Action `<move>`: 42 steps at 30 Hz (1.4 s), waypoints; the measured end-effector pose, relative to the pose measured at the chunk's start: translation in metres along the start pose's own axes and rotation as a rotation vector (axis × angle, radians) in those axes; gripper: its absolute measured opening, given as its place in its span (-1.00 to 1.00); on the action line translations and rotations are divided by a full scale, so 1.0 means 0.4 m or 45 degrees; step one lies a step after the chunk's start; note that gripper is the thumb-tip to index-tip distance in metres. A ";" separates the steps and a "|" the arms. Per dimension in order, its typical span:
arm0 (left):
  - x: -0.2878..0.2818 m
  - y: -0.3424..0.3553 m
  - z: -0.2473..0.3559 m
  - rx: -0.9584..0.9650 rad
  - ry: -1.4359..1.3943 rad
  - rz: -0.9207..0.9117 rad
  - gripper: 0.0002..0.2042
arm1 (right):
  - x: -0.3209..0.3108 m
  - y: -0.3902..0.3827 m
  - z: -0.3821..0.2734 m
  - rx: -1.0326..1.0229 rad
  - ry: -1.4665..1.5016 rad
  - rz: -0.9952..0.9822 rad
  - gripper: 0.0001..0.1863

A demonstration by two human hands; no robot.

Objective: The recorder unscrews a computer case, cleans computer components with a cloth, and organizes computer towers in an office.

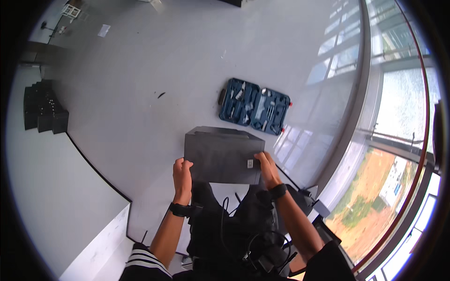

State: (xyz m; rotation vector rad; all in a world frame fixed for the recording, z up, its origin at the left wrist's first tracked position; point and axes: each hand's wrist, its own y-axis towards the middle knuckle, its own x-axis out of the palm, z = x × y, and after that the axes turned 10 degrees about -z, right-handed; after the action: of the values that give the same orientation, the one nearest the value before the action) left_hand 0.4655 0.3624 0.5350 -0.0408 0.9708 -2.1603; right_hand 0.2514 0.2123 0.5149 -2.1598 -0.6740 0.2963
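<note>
A dark grey, box-shaped computer case (219, 159) with a small white label near its right edge is held in front of my knees. My left hand (182, 175) grips its left side, thumb over the near top edge. On the opposite side, my right hand (268, 169) has its thumb on the upper face beside the label. The fingers of both hands curl down the sides and are partly hidden. Beyond the case, an open blue tool case (255, 107) lies on the floor with hand tools in its moulded slots.
Several black boxes (44, 107) are stacked by the left wall. A white sheet (104, 31) and a small dark scrap (161, 94) lie on the grey floor (140, 56). Windows (398, 103) run along the right. Black cables (225, 215) hang over my lap.
</note>
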 end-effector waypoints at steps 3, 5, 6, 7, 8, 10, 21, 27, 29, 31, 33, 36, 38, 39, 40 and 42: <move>-0.003 0.019 -0.235 -0.239 -0.320 0.136 -0.65 | -0.003 0.117 0.085 -0.022 -0.363 -0.149 -0.12; 0.063 0.032 -0.325 -0.361 -0.402 0.192 -0.66 | -0.033 0.195 0.089 0.074 -0.542 -0.225 -0.07; 0.057 0.043 -0.375 -0.374 -0.353 0.208 -0.65 | -0.018 0.226 0.102 0.094 -0.678 -0.291 -0.01; 0.066 0.057 -0.423 -0.389 -0.316 0.218 -0.64 | -0.012 0.265 0.135 0.135 -0.707 -0.316 -0.01; 0.078 0.062 -0.473 -0.471 -0.289 0.329 -0.59 | -0.001 0.299 0.172 0.145 -0.729 -0.367 -0.02; 0.117 0.066 -0.585 -0.506 -0.407 0.333 -0.57 | 0.016 0.359 0.241 0.191 -0.825 -0.414 -0.03; 0.264 -0.005 -0.980 -0.631 -0.894 0.329 -0.56 | 0.043 0.570 0.538 0.166 -0.856 -0.555 -0.37; 0.116 -0.232 -0.926 -0.606 -0.490 0.003 -0.64 | -0.081 0.454 0.440 0.009 -1.196 -0.789 -0.66; 0.027 -0.380 -0.876 -0.849 -0.266 -0.198 -0.71 | -0.117 0.328 0.347 0.356 -1.402 -1.005 -0.65; 0.020 -0.510 -0.852 -1.043 0.151 -0.694 -0.51 | -0.183 0.191 0.280 0.762 -1.807 -1.156 -0.62; 0.023 -0.658 -0.850 -0.965 0.571 -1.242 -0.22 | -0.231 0.038 0.278 0.784 -2.223 -1.441 -0.30; 0.047 -0.796 -0.813 -1.321 0.338 -1.558 -0.17 | -0.291 -0.170 0.314 1.154 -2.424 -1.735 -0.17; 0.042 -0.835 -0.788 -1.355 0.148 -1.417 -0.19 | -0.347 -0.291 0.332 0.892 -2.422 -1.487 -0.19; 0.042 -0.854 -0.787 -1.342 0.110 -1.360 -0.20 | -0.337 -0.313 0.333 0.881 -2.431 -1.489 -0.19; 0.042 -0.872 -0.793 -1.338 0.103 -1.350 -0.20 | -0.333 -0.336 0.333 0.811 -2.354 -1.356 -0.25; 0.043 -0.891 -0.803 -1.120 0.044 -1.388 -0.29 | -0.343 -0.377 0.345 0.505 -2.306 -1.258 -0.44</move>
State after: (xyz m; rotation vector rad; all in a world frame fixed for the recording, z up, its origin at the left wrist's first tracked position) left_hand 0.1301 0.7058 0.5349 -1.1878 2.1907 -2.3701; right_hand 0.0241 0.3022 0.5435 -0.4532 -2.1772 1.6147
